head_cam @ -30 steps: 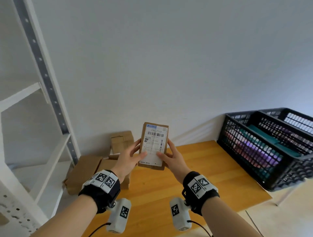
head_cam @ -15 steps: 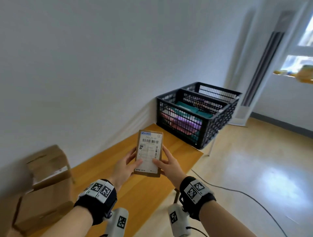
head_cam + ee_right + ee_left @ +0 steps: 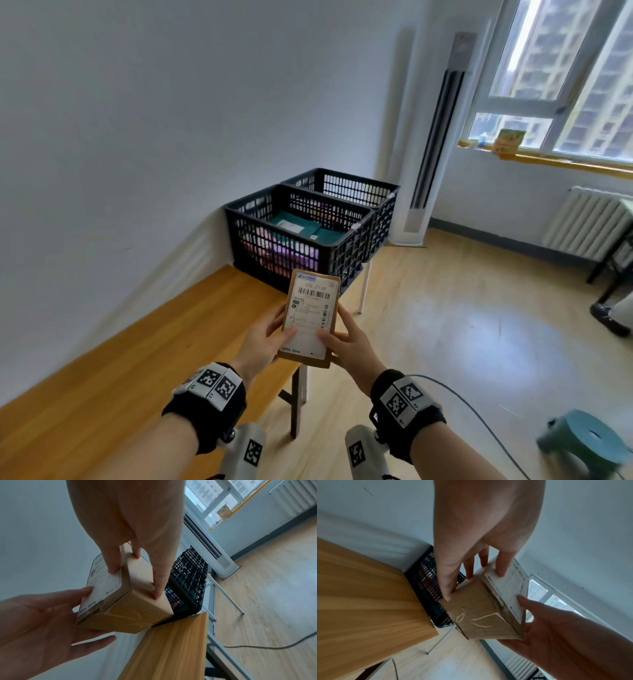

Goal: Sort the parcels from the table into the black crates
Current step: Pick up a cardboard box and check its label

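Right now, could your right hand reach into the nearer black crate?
Probably, but not freely. The right hand and left hand both hold the cardboard parcel. The nearer crate is open-topped just ahead, nothing between, though green packets already lie inside.

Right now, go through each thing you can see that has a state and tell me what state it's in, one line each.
cardboard parcel: held off the table, label side up, taped shut.
left hand: grips the parcel's left edge, thumb on the label.
right hand: grips the parcel's right edge, thumb on the label.
near black crate: on the table end, partly filled with green and purple parcels.
far black crate: behind the near one; contents hidden.
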{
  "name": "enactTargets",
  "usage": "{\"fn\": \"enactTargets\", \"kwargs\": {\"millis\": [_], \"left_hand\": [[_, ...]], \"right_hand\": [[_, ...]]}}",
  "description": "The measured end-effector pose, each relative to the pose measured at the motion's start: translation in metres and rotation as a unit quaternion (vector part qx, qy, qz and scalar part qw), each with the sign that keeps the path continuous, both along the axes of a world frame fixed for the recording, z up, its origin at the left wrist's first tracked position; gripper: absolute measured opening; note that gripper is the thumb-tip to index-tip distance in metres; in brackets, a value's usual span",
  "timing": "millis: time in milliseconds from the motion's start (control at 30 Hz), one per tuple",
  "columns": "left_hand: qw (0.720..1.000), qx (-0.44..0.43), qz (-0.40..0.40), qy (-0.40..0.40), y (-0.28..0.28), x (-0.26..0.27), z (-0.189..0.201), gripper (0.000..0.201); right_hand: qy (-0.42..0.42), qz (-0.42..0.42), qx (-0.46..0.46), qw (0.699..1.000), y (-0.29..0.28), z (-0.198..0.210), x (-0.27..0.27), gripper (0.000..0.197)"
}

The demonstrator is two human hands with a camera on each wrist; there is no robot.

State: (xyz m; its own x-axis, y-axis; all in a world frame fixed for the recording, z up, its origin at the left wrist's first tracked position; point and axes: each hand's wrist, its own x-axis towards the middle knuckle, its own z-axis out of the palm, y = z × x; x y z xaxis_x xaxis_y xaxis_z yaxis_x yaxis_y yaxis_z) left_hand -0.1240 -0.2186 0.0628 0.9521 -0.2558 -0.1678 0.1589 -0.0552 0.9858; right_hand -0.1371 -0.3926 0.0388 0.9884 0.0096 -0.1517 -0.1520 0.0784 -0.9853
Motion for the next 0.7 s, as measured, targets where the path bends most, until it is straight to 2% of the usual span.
{"fn": "enactTargets", "kwargs": {"millis": [133, 333, 567, 700], "left_hand": [[1.0, -0.006, 0.009, 0.012, -0.062, 0.027, 0.008, 0.046], [0.999, -0.004, 0.05, -0.001, -0.14, 0.074, 0.029, 0.047], [0.998, -0.004, 0.061, -0.021, -0.206, 0.131, 0.045, 0.041], [0.997, 0.01, 0.054, -0.047, -0.234, 0.175, 0.045, 0.053]], "right_hand": [[-0.013, 0.01, -0.005, 1.0, -0.064, 0.004, 0.029, 0.065], [-0.036, 0.04, 0.001, 0.999, -0.144, 0.016, 0.083, 0.069], [-0.058, 0.041, 0.014, 0.997, -0.204, 0.023, 0.136, 0.069], [-0.059, 0.04, 0.022, 0.997, -0.233, 0.027, 0.176, 0.067]]}}
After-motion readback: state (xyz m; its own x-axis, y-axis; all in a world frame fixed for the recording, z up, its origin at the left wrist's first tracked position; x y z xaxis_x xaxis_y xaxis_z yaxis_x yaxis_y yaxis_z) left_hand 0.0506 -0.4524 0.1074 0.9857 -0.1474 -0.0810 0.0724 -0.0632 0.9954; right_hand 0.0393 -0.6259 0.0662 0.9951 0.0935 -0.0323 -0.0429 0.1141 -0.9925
